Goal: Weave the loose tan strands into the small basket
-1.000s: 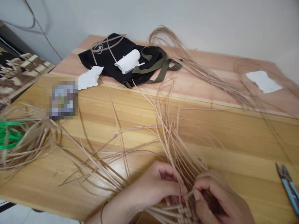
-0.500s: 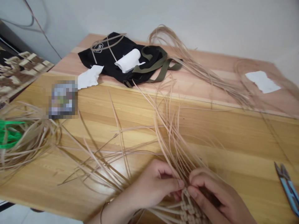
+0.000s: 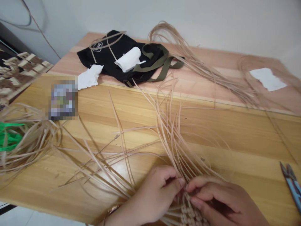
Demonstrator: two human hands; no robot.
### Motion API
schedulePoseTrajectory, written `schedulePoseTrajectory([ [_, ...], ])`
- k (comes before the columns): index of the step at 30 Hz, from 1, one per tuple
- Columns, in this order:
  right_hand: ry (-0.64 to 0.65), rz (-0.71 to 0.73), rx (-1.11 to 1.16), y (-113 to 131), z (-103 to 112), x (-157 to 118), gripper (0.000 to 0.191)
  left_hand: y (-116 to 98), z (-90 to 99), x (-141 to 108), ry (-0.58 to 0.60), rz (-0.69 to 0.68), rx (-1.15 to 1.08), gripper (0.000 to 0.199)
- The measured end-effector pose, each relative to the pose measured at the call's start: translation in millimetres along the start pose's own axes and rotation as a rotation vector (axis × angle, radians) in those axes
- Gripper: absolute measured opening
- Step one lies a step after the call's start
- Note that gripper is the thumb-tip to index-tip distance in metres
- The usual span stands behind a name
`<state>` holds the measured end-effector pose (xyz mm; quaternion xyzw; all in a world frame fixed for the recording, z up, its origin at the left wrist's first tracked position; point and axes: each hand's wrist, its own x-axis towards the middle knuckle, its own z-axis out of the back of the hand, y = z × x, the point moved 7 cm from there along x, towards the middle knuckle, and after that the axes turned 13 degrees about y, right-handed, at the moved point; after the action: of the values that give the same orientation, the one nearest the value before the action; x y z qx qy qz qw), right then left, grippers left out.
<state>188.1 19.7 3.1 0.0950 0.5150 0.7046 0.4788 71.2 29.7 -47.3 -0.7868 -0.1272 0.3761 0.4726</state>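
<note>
A partly woven piece of tan strips (image 3: 191, 213), knotted in a tight pattern, lies at the bottom of the view. Its long loose strands (image 3: 168, 138) fan out up the table. My left hand (image 3: 162, 188) pinches a strand between thumb and forefinger at the top edge of the weave. Close beside it, my right hand (image 3: 218, 197) has thumb and fingertips closed on strands at the same edge. The fingertips of both hands nearly meet. Which exact strand each one holds is partly hidden by the fingers.
Blue-handled thread snips (image 3: 291, 185) lie at the right. A green-tied strip bundle (image 3: 35, 141) sits at left. Behind are a black bag (image 3: 105, 59) with a white paper roll (image 3: 129, 59), another strip bundle (image 3: 199, 67), and paper pieces (image 3: 268, 79) by the wall.
My hands have shifted slightly at the weave's top edge, the right fingertips moving left and closing nearer to the left thumb. The view has moved a little.
</note>
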Motion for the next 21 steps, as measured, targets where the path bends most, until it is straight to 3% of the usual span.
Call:
schedulePoseTrajectory([
  [4,0.064,0.019,-0.020,1.5,1.9,3.8,0.020,-8.7,2.6,-1.6,-0.049,-0.074,0.145,0.029],
  [10,0.153,0.003,-0.010,-1.1,2.7,6.4,0.020,-0.5,5.7,-2.8,-0.097,-0.084,0.052,0.028],
  [17,0.154,-0.043,0.038,-4.7,5.8,10.7,0.020,12.3,-0.1,-2.6,-0.018,-0.025,-0.330,0.033],
  [21,0.128,-0.029,0.023,-1.0,7.6,10.6,0.017,13.8,-2.2,-6.6,0.034,-0.020,-0.442,0.031],
])
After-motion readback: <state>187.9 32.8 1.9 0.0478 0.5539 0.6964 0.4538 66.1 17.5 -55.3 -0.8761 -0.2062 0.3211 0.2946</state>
